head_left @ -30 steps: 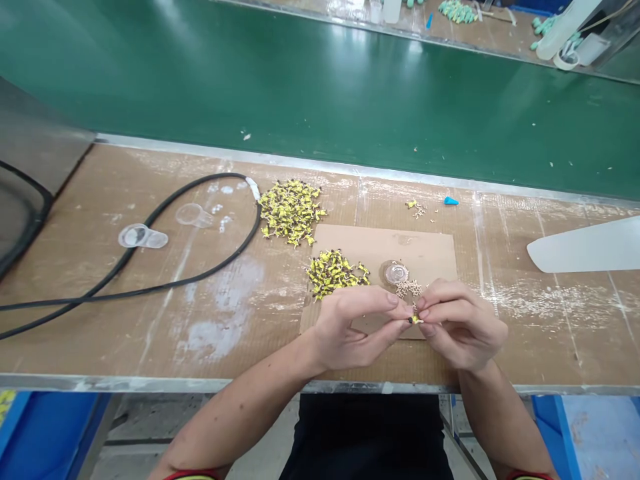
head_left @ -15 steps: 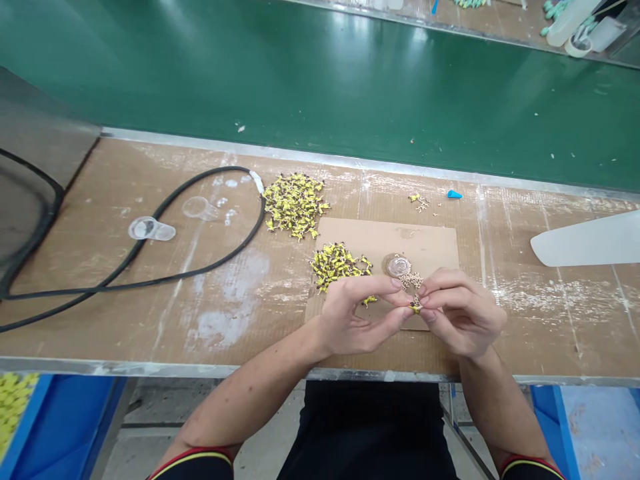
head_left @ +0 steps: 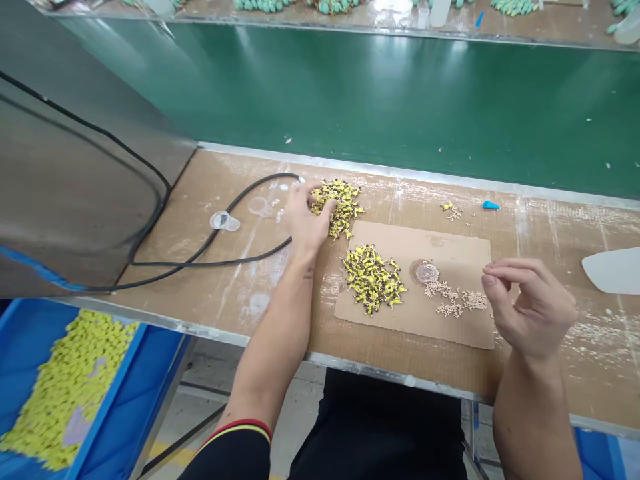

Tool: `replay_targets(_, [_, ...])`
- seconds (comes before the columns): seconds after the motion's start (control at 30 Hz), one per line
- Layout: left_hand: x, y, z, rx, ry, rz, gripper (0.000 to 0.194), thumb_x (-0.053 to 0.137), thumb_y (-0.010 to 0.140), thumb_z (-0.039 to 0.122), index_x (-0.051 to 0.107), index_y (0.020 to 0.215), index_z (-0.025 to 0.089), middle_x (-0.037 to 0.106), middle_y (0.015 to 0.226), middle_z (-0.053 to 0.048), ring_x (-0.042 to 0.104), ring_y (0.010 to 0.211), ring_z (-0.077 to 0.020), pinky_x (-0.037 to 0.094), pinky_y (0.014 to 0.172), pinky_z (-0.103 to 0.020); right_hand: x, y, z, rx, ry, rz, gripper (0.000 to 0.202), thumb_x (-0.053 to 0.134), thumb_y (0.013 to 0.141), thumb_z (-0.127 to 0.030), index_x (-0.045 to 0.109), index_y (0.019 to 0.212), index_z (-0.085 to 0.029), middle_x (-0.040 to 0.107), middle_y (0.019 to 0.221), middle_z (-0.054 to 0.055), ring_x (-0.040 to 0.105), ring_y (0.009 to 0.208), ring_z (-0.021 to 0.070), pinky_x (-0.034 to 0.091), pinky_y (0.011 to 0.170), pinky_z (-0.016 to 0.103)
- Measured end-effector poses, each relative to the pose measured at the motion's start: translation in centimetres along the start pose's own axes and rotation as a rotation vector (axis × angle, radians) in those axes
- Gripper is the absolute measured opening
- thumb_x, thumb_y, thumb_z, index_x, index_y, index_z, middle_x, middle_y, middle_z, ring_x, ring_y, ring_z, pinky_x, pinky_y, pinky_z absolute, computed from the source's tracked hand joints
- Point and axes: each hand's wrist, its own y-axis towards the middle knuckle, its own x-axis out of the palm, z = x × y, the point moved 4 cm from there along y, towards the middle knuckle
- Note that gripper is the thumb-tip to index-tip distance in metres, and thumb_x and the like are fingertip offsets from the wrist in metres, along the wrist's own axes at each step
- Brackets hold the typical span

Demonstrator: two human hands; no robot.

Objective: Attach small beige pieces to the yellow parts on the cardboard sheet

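Observation:
My left hand [head_left: 309, 220] reaches to the left edge of a heap of small yellow-and-black figure-like pieces [head_left: 341, 208] at the back of the bench. Its thumb and fingers are apart, and some fingertips are hidden among the pieces. A second pile of the same pieces [head_left: 373, 280] lies on a cardboard sheet [head_left: 415, 333]. My right hand [head_left: 533, 307] hovers by the sheet's right edge, thumb and fingers pinched together; whatever they hold is too small to make out. Tiny beige parts [head_left: 450, 308] lie beside a small round clear dish [head_left: 426, 272] on the sheet.
A black cable [head_left: 200, 264] loops across the left of the bench, near a clear plastic cup [head_left: 225, 221]. A blue cap [head_left: 491, 205] lies at the back and a white panel [head_left: 613, 272] at the right. Below left stands a blue bin [head_left: 120, 380] of yellow pieces.
My hands, together on a yellow piece before, are now apart. My left hand has gone to the back heap, my right hand to the right. The view has turned left.

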Motion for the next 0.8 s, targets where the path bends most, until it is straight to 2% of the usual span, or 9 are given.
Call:
replay_targets(0.07, [-1.4,-0.1,1.1,0.109,0.011,0.142,0.026,0.072,0.087,0.031,0.066,0.111,0.022,0.063,0.114,-0.009,0.059,0.083,-0.018,0.048,0.071,-0.033,-0.9,0.1,0.7,0.043,-0.068,0.012,0.013,0.074,0.086,-0.011,0.072,0.088,-0.023,0.072,0.084,0.001,0.063,0.065,0.0143,0.049,0.057,0.031])
replay_targets(0.13, [-2.7,-0.6,3.1,0.201,-0.001,0.2,0.021,0.064,0.094,0.033,0.063,0.111,0.022,0.062,0.111,-0.008,0.057,0.081,-0.0172,0.047,0.069,-0.032,-1.5,0.0,1.8,0.115,-0.119,-0.054,0.008,0.072,0.09,-0.018,0.072,0.085,-0.024,0.072,0.082,0.001,0.061,0.063,0.0141,0.049,0.057,0.031])
replay_targets(0.17, [-2.9,-0.8,4.2,0.239,-0.01,0.132,0.019,0.061,0.095,0.033,0.063,0.11,0.022,0.062,0.108,-0.007,0.057,0.081,-0.0169,0.047,0.07,-0.032,-1.5,-0.1,2.5,0.146,-0.135,-0.142,0.006,0.071,0.092,-0.022,0.073,0.086,-0.024,0.072,0.083,0.002,0.061,0.063,0.0144,0.05,0.058,0.032])
replay_targets(0.2, [-2.6,-1.2,5.3,0.293,-0.021,-0.011,0.018,0.06,0.096,0.034,0.064,0.109,0.022,0.064,0.103,-0.006,0.059,0.082,-0.0168,0.049,0.072,-0.031,-1.3,-0.4,3.1,0.17,-0.145,-0.259,0.006,0.07,0.093,-0.027,0.074,0.089,-0.024,0.073,0.085,0.002,0.063,0.065,0.0155,0.051,0.059,0.032])
replay_targets(0.3, [-0.5,-3.1,7.5,0.441,0.03,-0.631,0.026,0.061,0.096,0.037,0.067,0.114,0.021,0.068,0.113,-0.008,0.063,0.105,-0.0227,0.052,0.094,-0.039,0.1,-1.6,4.4,0.188,-0.127,-0.61,0.021,0.07,0.092,-0.037,0.076,0.108,-0.024,0.075,0.101,0.007,0.071,0.086,0.0231,0.058,0.075,0.04])
replay_targets(0.37, [0.9,-4.5,7.9,0.47,0.082,-0.886,0.033,0.061,0.097,0.039,0.067,0.122,0.019,0.065,0.126,-0.013,0.059,0.12,-0.0284,0.047,0.106,-0.047,1.1,-2.2,4.9,0.211,-0.103,-0.725,0.021,0.07,0.092,-0.033,0.077,0.11,-0.024,0.075,0.105,0.009,0.072,0.096,0.0263,0.059,0.084,0.045])
replay_targets(0.43, [1.9,-5.3,8.0,0.461,0.098,-0.985,0.036,0.061,0.098,0.039,0.067,0.127,0.017,0.063,0.132,-0.015,0.057,0.125,-0.0312,0.044,0.109,-0.052,1.9,-2.5,5.0,0.237,-0.102,-0.782,0.018,0.068,0.093,-0.029,0.078,0.107,-0.024,0.076,0.104,0.009,0.072,0.097,0.0266,0.059,0.085,0.046])
replay_targets(0.53, [2.6,-6.0,8.4,0.45,0.085,-1.018,0.035,0.06,0.1,0.04,0.069,0.126,0.019,0.063,0.13,-0.015,0.057,0.124,-0.0312,0.044,0.108,-0.051,2.5,-2.5,4.7,0.241,-0.1,-0.793,0.015,0.065,0.095,-0.027,0.079,0.102,-0.025,0.076,0.101,0.008,0.071,0.097,0.0257,0.059,0.084,0.044])
replay_targets(0.8, [2.7,-7.2,9.5,0.481,0.142,-1.156,0.031,0.058,0.1,0.036,0.071,0.125,0.024,0.066,0.121,-0.011,0.059,0.115,-0.0288,0.038,0.101,-0.045,2.8,-2.1,4.0,0.211,-0.074,-0.789,0.014,0.065,0.096,-0.023,0.079,0.096,-0.025,0.076,0.098,0.006,0.071,0.092,0.0236,0.056,0.079,0.04])
